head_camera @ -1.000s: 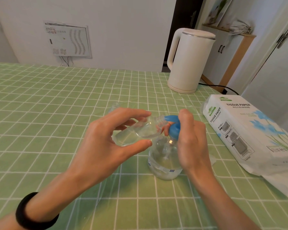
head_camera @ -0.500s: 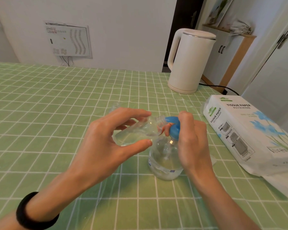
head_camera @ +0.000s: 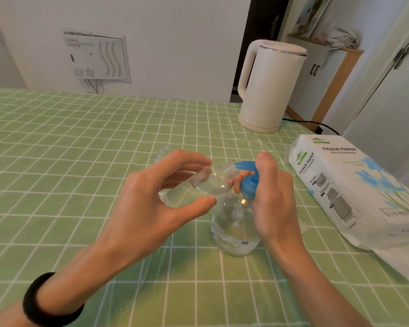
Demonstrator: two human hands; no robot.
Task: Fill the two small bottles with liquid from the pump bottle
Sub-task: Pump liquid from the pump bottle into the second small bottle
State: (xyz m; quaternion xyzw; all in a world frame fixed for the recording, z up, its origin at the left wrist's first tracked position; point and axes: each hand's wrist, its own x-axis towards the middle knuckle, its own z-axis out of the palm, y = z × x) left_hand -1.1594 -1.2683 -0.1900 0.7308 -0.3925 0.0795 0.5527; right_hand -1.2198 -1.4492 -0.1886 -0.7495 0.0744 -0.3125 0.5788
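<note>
A clear pump bottle (head_camera: 234,230) with a blue pump head (head_camera: 248,182) stands on the green checked tablecloth. My right hand (head_camera: 273,199) wraps round the pump head from the right, thumb up. My left hand (head_camera: 151,204) holds a small clear bottle (head_camera: 208,181) tilted on its side, its threaded mouth right at the blue spout. A second small clear bottle (head_camera: 162,153) lies on the cloth just beyond my left hand, mostly hidden by my fingers.
A cream electric kettle (head_camera: 269,88) stands at the back right with its black cord (head_camera: 316,125) trailing right. A white pack of tissue paper (head_camera: 354,190) lies along the right edge of the table (head_camera: 57,149). A wall stands behind.
The blue pump head has risen and its spout now shows above the small bottle's mouth. My right hand has lifted slightly with it. My left hand keeps the bottle in place.
</note>
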